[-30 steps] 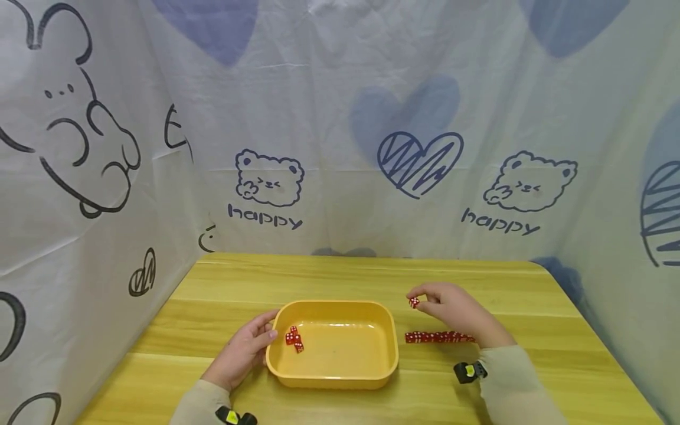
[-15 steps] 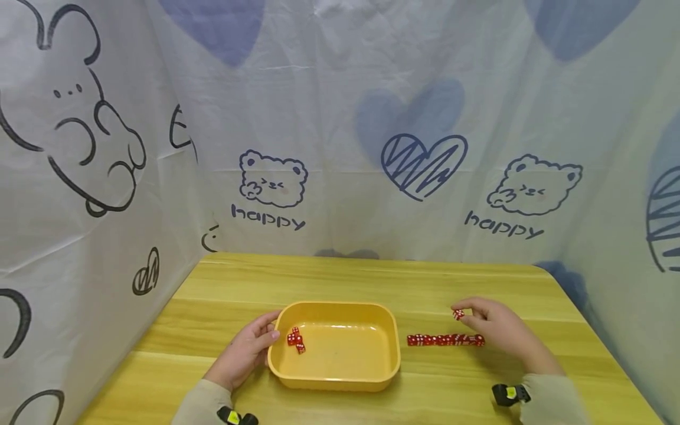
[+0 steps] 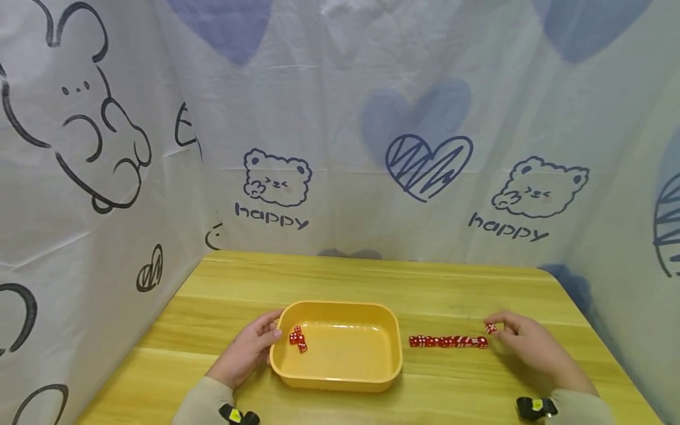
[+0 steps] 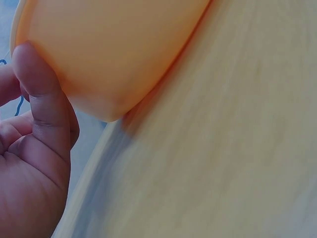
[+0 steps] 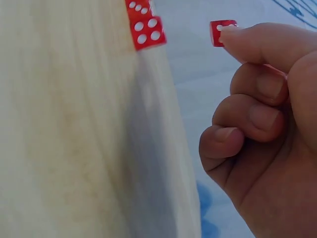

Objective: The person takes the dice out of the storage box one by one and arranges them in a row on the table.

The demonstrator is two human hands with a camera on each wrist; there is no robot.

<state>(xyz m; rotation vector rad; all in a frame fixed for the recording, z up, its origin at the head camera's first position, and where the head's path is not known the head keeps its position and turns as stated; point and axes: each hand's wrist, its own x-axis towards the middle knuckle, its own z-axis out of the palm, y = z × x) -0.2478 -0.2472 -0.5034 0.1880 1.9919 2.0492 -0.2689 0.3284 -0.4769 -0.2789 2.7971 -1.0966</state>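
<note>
Between thumb and forefinger my right hand [image 3: 533, 344] pinches one red die [image 3: 490, 328] with white pips, held just above the right end of a row of red dice [image 3: 448, 342]. In the right wrist view the pinched die [image 5: 216, 33] is apart from the row's end die [image 5: 148, 33], and the other fingers are curled in. My left hand [image 3: 245, 352] grips the left side of a yellow tub [image 3: 336, 383], its thumb [image 4: 37, 69] at the rim. Several red dice [image 3: 298, 339] lie together at the left inside the tub.
The row of dice stands on a wood-grain table [image 3: 340, 282], just right of the tub. A printed cloth [image 3: 340, 118] hangs behind the table and along both sides. Each wrist wears a black strap device [image 3: 536, 407].
My right hand has carried the pinched die rightward and nearer to me, from behind the row's left end to above its right end. The left hand still holds the tub.
</note>
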